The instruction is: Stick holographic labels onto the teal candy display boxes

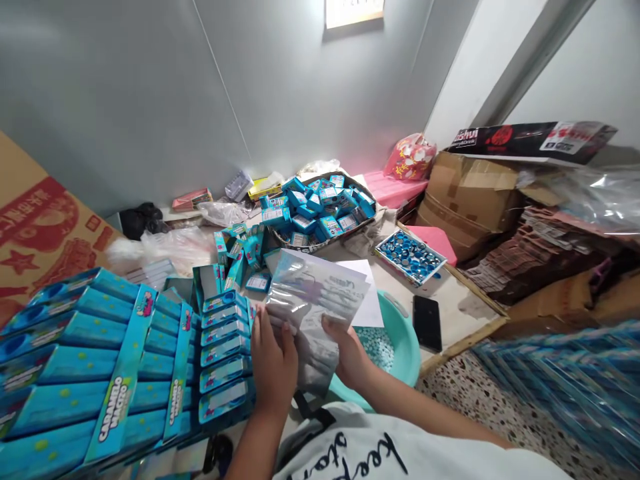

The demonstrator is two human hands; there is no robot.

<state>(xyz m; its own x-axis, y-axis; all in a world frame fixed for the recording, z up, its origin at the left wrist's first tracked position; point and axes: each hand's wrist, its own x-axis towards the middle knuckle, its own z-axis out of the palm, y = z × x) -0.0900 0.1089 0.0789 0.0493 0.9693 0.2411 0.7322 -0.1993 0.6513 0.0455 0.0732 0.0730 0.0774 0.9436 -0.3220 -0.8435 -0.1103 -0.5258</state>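
Note:
A shiny, see-through plastic bag (320,293) with faint printing is between my hands, in front of my body. My left hand (275,357) grips its left edge, close to a display carton of small blue boxes (226,347). On the bag's right side, my right hand (347,350) pinches it, the thumb on top and the other fingers hidden underneath. Behind and below the bag stands a turquoise basin (407,350) holding many small pale pieces. A white paper sheet (367,293) lies partly over the basin's rim.
Larger blue display cartons (65,373) fill the left side. At the back, a tray (305,249) is heaped with small blue boxes. A shallow box of blue round pieces (410,257) and a black phone (427,323) lie to the right. Brown cardboard boxes (465,193) stand beyond.

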